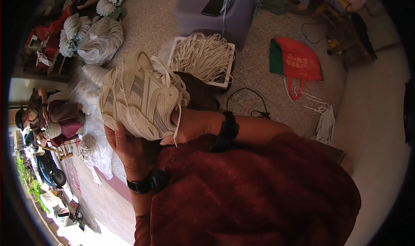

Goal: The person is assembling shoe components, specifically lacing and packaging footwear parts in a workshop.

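**Lacing the cream shoe: hold steady, feed clean**

Head view, and it's the only one we've got. The shoe (140,95) sits up in front of the chest, cream and beige mesh, held off the floor between both hands. The left hand (125,144) is cupped under its lower edge, fingers wrapped up round the sole side, closed on the shoe. The right hand (192,125) comes in from the other side and presses against the shoe's opening; it looks closed on the shoe too, though its fingertips are hidden behind the upper, so whether they pinch the lace I cannot tell. A white lace (177,116) hangs loose down past that hand, free end dangling. Black bands sit on both wrists, and the red garment (259,194) fills the lower frame.

Judging from this, the work in hand is lacing. To do it well, I'd say let the left hand be the anchor, keep the shoe tilted so the eyelets face the eyes, and keep the loose end from twisting before it goes through.

Beyond the shoe, the white crate (230,69) of cream laces (201,56) stands on the speckled floor, near but not touching. Behind it is a purple stool (194,17) with a dark phone (212,6) on top. A red and green bag (296,58) lies well off to the right, and white lace bundles (99,38) pile up at upper left. A seated person (43,116) is at far left, apart from these hands.
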The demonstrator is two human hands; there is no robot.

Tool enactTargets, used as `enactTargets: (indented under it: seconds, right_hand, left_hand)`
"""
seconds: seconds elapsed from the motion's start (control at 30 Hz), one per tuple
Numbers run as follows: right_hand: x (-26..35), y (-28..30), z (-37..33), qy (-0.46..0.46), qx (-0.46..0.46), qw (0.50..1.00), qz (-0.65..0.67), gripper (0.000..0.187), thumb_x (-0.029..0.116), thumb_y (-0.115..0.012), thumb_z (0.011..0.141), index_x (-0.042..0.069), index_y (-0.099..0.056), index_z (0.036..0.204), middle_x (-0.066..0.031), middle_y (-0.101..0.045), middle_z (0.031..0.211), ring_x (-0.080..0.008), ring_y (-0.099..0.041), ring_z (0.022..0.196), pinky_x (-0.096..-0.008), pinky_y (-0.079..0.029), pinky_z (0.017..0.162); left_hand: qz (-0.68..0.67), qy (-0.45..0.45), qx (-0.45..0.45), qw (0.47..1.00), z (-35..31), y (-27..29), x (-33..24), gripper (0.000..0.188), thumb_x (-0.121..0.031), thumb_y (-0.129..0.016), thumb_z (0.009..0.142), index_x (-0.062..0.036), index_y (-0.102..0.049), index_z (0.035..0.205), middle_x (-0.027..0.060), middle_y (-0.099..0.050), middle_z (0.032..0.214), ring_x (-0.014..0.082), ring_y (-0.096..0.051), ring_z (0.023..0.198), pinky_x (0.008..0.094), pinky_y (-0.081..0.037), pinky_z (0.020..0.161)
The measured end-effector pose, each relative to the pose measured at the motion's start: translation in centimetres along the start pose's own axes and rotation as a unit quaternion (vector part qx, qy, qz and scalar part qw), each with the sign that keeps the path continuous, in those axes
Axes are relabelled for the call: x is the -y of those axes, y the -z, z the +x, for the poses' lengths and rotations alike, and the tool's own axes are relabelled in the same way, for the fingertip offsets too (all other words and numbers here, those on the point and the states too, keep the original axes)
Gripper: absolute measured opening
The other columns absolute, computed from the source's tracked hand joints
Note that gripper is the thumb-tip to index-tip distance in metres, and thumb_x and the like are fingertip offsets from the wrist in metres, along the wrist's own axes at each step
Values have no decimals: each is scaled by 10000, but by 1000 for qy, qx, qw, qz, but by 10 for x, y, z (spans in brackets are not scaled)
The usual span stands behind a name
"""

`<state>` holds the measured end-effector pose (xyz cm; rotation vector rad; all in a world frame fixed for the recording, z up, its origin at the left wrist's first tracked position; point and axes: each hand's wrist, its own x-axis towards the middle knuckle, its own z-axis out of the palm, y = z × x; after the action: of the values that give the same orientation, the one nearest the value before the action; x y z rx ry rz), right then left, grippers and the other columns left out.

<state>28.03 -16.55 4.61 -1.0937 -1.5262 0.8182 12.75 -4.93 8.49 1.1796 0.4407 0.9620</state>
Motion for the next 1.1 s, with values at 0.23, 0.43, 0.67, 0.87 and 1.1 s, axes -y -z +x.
enactTargets:
  seconds: [0.23,0.43,0.67,0.87,1.1]
  right_hand:
    - [5,46,-3,-111,-190,838,499,764,58,-684,704,-38,-281,1347,-148,-480,1245,-254,-506,1130,-356,-433,944]
    - [-34,92,-23,-115,-291,783,538,549,4,-579,726,-25,-423,1252,-157,-572,1116,-276,-588,1001,-415,-480,899]
    - [-43,112,55,-109,-244,873,409,539,15,-630,704,-49,-441,1205,-134,-561,1121,-241,-583,997,-356,-479,892]
    - [-87,73,122,-91,-252,913,308,488,70,-698,659,-64,-526,1096,-135,-601,1013,-219,-602,894,-340,-505,780]
    - [-77,56,151,-44,-325,780,533,383,84,-649,741,15,-545,1104,-79,-596,1032,-233,-584,943,-387,-476,835]
  left_hand:
    - [37,37,104,993,9,-43,-1,565,-290,-533,888,55,-345,1294,159,-463,1270,244,-477,1147,383,-365,977]
    - [283,85,-45,954,38,17,69,307,-283,-518,914,-5,-622,992,42,-615,945,117,-548,887,263,-442,757]
    - [364,115,-136,914,-6,90,86,174,-115,-611,835,-9,-626,972,6,-617,835,70,-532,733,207,-441,664]
    - [398,140,-141,895,-16,102,88,177,-84,-619,800,-8,-629,960,46,-650,853,96,-587,785,239,-467,737]
    - [386,154,-108,903,-20,103,94,174,-84,-613,809,-2,-631,961,28,-639,879,90,-571,818,223,-444,767]
